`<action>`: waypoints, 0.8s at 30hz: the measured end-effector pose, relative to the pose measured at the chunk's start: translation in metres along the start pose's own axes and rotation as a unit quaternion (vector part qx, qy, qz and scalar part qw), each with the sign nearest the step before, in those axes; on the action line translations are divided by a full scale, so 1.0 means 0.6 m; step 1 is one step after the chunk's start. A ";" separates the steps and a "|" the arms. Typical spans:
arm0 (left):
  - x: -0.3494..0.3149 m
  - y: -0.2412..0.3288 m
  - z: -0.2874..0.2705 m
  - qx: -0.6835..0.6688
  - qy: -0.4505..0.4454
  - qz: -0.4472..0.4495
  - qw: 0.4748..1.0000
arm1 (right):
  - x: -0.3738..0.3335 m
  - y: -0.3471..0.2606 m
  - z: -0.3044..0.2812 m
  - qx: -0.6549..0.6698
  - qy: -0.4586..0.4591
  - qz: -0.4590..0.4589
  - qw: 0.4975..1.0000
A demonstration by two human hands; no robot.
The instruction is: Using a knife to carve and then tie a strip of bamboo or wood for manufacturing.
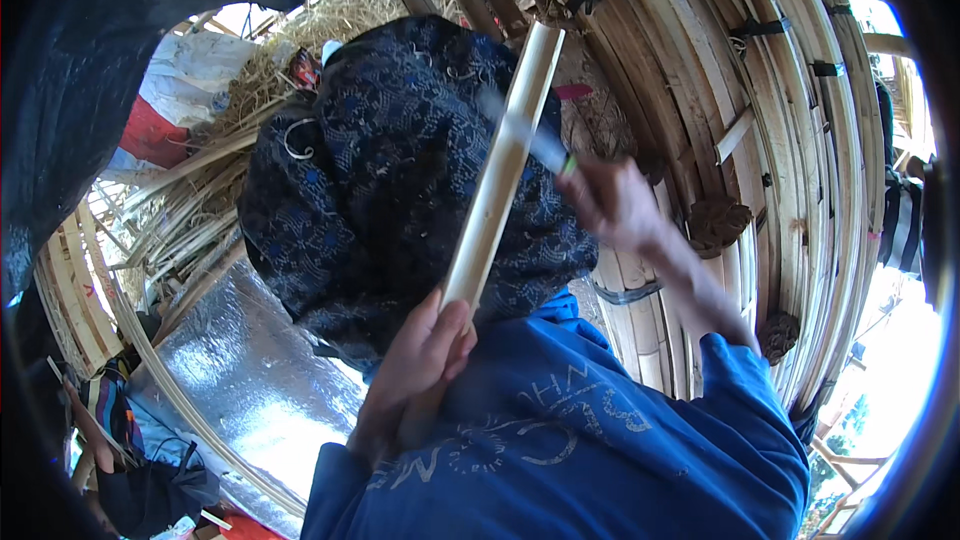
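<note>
My left hand [425, 345] is closed around the lower end of a long split bamboo strip [487, 220]. The pale strip slants up and away from me, its hollow side showing. In my right hand [620, 205] is a knife [548, 152], its blade blurred by motion. The blade crosses the upper part of the strip; whether it touches the bamboo I cannot tell. Under the strip, a dark cloth with a blue and grey pattern [400, 170] covers my lap.
Long bamboo slats [800, 170] bound with dark ties curve along the right side. To the left lie thin bamboo splints [190, 210] and a shiny silver sheet [230, 340]. Black plastic [80, 70] hangs at the upper left. Straw-like shavings [350, 15] lie beyond my lap.
</note>
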State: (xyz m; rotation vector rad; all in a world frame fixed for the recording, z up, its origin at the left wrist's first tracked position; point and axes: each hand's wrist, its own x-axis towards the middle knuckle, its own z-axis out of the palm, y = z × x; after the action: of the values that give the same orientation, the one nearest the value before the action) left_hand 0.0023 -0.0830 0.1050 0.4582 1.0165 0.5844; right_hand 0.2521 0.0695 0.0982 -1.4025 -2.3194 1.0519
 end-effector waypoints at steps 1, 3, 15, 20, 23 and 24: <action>0.013 0.004 -0.003 -0.001 -0.009 0.009 1.000 | -0.015 -0.009 0.020 0.002 -0.016 -0.048 0.999; 0.017 0.009 -0.004 -0.023 0.004 0.002 1.000 | -0.048 -0.043 0.032 0.066 -0.120 0.000 0.991; 0.022 0.008 -0.015 -0.033 -0.022 0.020 0.999 | -0.086 -0.069 0.054 0.035 -0.126 0.037 0.991; 0.022 0.005 -0.016 -0.041 -0.015 0.014 0.999 | -0.099 -0.087 0.041 0.002 -0.153 0.040 0.987; 0.023 0.001 -0.014 -0.032 -0.019 0.020 0.999 | -0.101 -0.089 0.044 0.012 -0.161 0.064 0.985; 0.024 -0.001 -0.012 -0.024 -0.024 0.025 0.999 | -0.100 -0.088 0.045 0.011 -0.158 0.064 0.985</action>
State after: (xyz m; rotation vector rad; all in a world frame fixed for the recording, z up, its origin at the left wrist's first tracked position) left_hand 0.0014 -0.0735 0.0920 0.4537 0.9458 0.6388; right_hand 0.2328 -0.0089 0.1244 -1.4861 -2.4457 1.4273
